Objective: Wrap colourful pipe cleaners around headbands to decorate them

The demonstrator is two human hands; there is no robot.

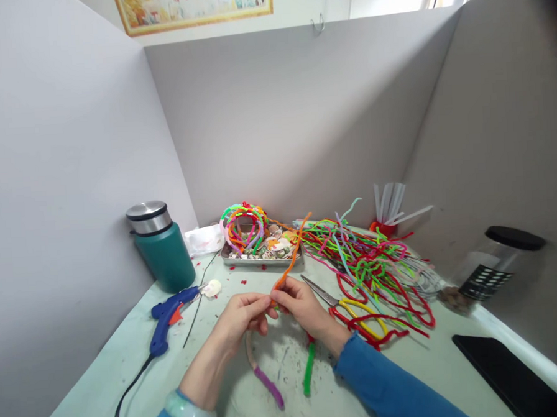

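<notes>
Over the middle of the table, my left hand [247,315] and my right hand [298,301] meet with fingertips pinched together. An orange pipe cleaner [294,257] rises from between my right thumb and fingers, its free end pointing up and away. My left fingertips close on its lower part. Below my hands hangs a curved band wrapped in coloured pipe cleaner, its purple end [269,388] under my left hand and its green end [309,370] under my right. The band's upper part is hidden behind my fingers.
Scissors [359,316] lie right of my hands beside a tangled pile of pipe cleaners [374,259]. A metal tray [262,262] holds wrapped rings [245,229]. At left are a blue glue gun [161,330] and a green bottle [164,255]; a jar [487,272] and black phone-like slab [506,371] lie right.
</notes>
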